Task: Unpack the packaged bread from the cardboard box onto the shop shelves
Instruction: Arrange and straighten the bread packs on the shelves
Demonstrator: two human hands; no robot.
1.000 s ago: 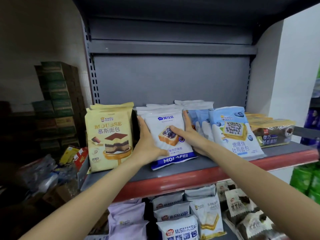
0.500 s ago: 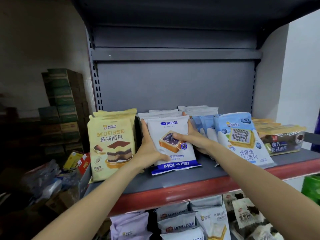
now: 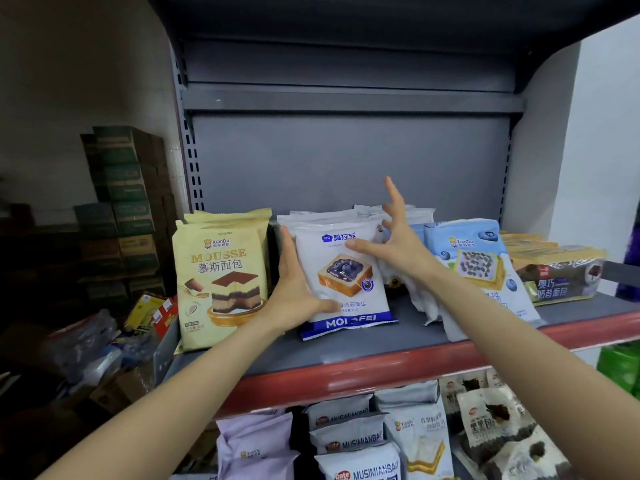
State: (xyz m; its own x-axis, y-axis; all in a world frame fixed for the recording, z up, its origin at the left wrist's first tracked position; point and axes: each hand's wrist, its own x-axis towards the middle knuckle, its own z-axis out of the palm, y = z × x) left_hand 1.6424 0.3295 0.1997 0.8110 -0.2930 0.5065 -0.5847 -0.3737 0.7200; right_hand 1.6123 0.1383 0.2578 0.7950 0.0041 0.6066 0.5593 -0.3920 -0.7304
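1. A white blueberry bread packet [image 3: 346,275] with a blue band at its foot is seen standing at the front of a row of like packets on the grey shelf [image 3: 346,351], which has a red front edge.
2. The left hand [image 3: 294,296] is laid flat against the packet's left edge, fingers straight and pointing up, with the thumb pressed across the lower front of the packet.
3. The right hand [image 3: 398,240] is held at the packet's upper right corner with the fingers spread and straight; only the thumb tip is seen touching the packet's front near the top, and nothing is gripped.
4. The packet is thus placed between the two hands.
5. Yellow mousse bread packets [image 3: 221,278] are stood just left of the left hand.
6. Light blue bread packets [image 3: 478,261] are seen leaning just right of the right forearm.
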